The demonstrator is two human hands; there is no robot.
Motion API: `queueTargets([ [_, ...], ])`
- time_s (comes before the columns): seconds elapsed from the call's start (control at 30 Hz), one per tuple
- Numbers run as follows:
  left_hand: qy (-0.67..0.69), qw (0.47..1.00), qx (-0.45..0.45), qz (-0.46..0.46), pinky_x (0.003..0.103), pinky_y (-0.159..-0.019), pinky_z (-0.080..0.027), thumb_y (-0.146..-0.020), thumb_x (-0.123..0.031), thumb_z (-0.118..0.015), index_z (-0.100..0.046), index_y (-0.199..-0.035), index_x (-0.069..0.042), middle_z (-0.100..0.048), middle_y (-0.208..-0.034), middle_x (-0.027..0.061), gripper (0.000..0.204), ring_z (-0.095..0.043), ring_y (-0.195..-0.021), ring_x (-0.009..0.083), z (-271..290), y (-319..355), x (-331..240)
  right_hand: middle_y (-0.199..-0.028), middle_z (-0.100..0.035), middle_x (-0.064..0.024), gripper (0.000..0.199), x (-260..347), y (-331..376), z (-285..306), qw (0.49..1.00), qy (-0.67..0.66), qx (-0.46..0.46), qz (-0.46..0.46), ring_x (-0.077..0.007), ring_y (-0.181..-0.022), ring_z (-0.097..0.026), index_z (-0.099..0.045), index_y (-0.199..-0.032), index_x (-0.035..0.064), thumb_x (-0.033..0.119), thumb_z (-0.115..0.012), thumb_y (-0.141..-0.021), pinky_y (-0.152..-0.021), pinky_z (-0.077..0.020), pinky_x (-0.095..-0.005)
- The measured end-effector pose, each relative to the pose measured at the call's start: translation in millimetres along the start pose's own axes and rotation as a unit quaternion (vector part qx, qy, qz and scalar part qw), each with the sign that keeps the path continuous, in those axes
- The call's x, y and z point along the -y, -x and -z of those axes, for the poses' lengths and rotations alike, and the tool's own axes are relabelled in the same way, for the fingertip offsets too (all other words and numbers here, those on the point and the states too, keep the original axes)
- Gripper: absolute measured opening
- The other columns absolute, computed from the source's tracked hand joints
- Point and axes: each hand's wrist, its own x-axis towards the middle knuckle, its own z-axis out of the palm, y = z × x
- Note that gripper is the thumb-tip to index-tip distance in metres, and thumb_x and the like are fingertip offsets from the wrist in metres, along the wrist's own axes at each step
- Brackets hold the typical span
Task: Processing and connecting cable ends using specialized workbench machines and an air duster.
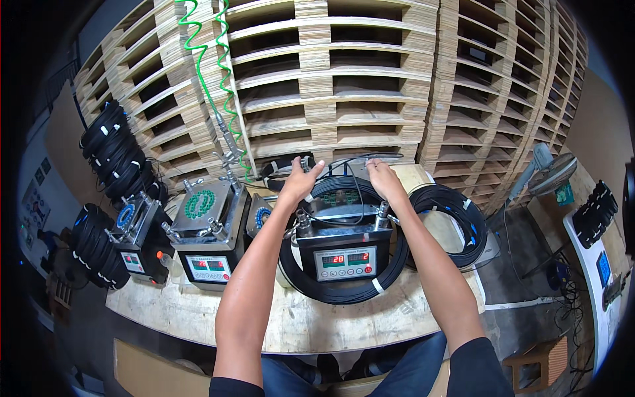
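I take the middle tester (344, 248), a grey box on the wooden bench (291, 317), as my landmark. Its front carries a rectangular panel (345, 263) with red and green lit digits, white-framed. A black cable coil (344, 291) lies around the tester, bound by a white tie at its lower right. My left hand (301, 177) rests at the tester's far left corner, fingers loosely spread, thumb up, touching the coil's far side; I cannot tell whether it pinches anything. My right hand (381, 175) sits at the far right corner, fingers curled down over a thin black cable (370, 157) that arcs between both hands. Right of the tester lies a second black coil (456, 218) with blue ends and white ties. Left of the tester stands a second tester (205, 245) with a like panel, its top plate holding a ring of green connectors (199, 204). Further left stands a third tester (135, 238) with blue connectors on top and an orange knob beside it. A green coiled hose (221, 73) hangs behind the second tester. Stacked pallets (344, 73) rise behind all. Far right of the tester, a small teal label (564, 194) is fixed below a fan.
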Motion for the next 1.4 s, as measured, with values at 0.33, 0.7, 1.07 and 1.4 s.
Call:
queueTargets([
  [0.33, 0.001, 0.997, -0.055, 0.046, 0.042, -0.115, -0.034, -0.086, -0.074, -0.052, -0.019, -0.156, 0.002, -0.043, -0.146, 0.0352, 0.108, -0.042, -0.140, 0.0429, -0.3, 5.6, -1.8, -0.114, -0.069, -0.0222, 0.048, -8.9, -2.5, -0.3, 0.989, -0.131, 0.011, 0.063, -0.0322, -0.111, -0.064, -0.062, -0.119, -0.0029, 0.039, -0.045, -0.104, -0.096, -0.0455, -0.0368],
  [0.7, 0.041, 0.998, -0.031, 0.045, 0.040, -0.117, -0.030, -0.089, -0.074, -0.051, -0.027, -0.154, 0.006, -0.037, -0.153, 0.0307, 0.105, -0.036, -0.145, 0.0386, 0.5, 2.2, 3.7, -0.111, -0.067, -0.0268, 0.057, 0.0, 3.3, 4.3, 0.996, -0.078, 0.008, 0.032, -0.0412, -0.109, -0.062, -0.061, -0.121, -0.0017, 0.047, -0.037, -0.104, -0.096, -0.0449, -0.0403],
  [1.07, 0.068, 0.995, -0.044, 0.061, 0.041, -0.118, -0.028, -0.093, -0.072, -0.042, -0.026, -0.155, 0.002, -0.036, -0.155, 0.0281, 0.098, -0.034, -0.146, 0.0391, -2.1, -0.9, 5.5, -0.128, -0.061, -0.0303, 0.056, -23.8, -16.0, -6.0, 0.985, -0.141, 0.045, 0.083, -0.0440, -0.123, -0.057, -0.056, -0.133, -0.0018, 0.043, -0.038, -0.104, -0.105, -0.0431, -0.0427],
  [1.4, 0.041, 0.996, -0.049, 0.056, 0.042, -0.117, -0.029, -0.092, -0.073, -0.045, -0.027, -0.155, 0.003, -0.038, -0.153, 0.0295, 0.100, -0.035, -0.145, 0.0409, 3.5, 13.2, -6.8, -0.119, -0.063, -0.0331, 0.062, 7.6, 9.8, 14.3, 0.995, -0.097, 0.016, -0.006, -0.0483, -0.118, -0.058, -0.050, -0.132, -0.0049, 0.048, -0.039, -0.102, -0.102, -0.0441, -0.0473],
])
